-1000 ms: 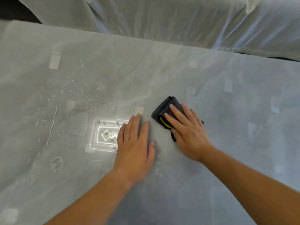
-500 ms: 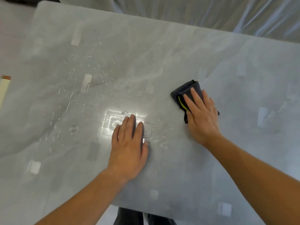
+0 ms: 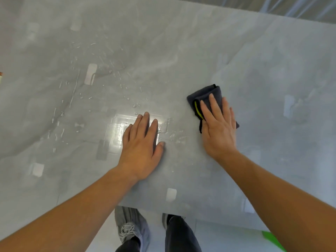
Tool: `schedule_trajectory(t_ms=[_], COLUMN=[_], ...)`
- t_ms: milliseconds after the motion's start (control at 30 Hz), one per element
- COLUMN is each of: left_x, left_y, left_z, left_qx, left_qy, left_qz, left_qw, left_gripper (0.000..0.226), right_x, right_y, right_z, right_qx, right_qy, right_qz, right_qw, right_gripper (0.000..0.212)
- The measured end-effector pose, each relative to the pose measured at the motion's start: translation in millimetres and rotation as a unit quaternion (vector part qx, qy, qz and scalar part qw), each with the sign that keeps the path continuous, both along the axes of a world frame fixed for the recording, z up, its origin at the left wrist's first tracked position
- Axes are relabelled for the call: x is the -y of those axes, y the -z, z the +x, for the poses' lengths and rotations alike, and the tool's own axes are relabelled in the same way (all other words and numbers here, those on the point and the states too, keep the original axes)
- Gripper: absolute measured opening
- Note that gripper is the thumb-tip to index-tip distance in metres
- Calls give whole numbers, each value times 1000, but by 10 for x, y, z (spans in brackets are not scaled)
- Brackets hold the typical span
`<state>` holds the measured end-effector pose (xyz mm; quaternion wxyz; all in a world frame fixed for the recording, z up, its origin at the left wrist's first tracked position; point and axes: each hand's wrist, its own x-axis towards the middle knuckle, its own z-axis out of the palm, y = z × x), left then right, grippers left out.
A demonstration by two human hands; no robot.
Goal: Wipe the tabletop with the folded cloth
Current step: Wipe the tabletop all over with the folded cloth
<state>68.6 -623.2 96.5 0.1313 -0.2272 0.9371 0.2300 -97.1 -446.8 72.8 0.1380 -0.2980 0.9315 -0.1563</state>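
Observation:
A dark grey folded cloth [image 3: 206,96] with a yellow-green stripe lies on the glossy grey tabletop [image 3: 181,51], right of centre. My right hand [image 3: 218,126] lies flat on it, fingers straight, pressing it down; most of the cloth is hidden under the palm. My left hand [image 3: 141,144] rests flat on the bare table to the left of the cloth, fingers straight, holding nothing. Water droplets [image 3: 87,84] and streaks are scattered over the table to the left of and beyond my left hand.
The table's near edge [image 3: 181,210] runs just below my forearms. Under it I see my shoes [image 3: 131,228] and dark trousers on a pale floor, with a green patch [image 3: 271,239] at the lower right. Plastic sheeting [image 3: 291,8] hangs beyond the far edge.
My view has tilted down, so the near edge and my feet show. My right hand has slid the cloth a little to the right, away from the left hand, which stays flat.

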Motion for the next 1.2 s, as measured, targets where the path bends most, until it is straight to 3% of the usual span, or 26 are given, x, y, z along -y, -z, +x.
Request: schedule_trajectory(t_ms=[133, 233, 433, 600, 700, 967, 1200], left_x=[66, 109, 285, 366, 377, 413, 419], left_y=[-48, -119, -124, -71, -50, -37, -16], left_z=[92, 288, 704, 888, 954, 1061, 1064], left_qx=[-22, -30, -14, 9, 4, -5, -14], left_qy=[22, 46, 74, 102, 113, 136, 128], left_qz=[22, 13, -8, -27, -25, -6, 5], left_qw=[999, 998, 997, 994, 993, 991, 992], left_gripper=[64, 63, 61, 62, 63, 65, 59], right_x=[-181, -377, -55, -192, -331, -105, -125], right_y=[-11, -3, 18, 16, 29, 12, -111], right_z=[721, 750, 908, 1862, 1899, 1967, 2037], right_qx=[-6, -6, -10, -28, -34, -22, -36], right_qy=[-80, -127, 81, -30, -84, 65, 22], right_qz=[20, 22, -3, 24, 29, -21, 14], right_qw=[997, 992, 997, 999, 995, 997, 999], right_gripper=[56, 53, 53, 58, 59, 62, 55])
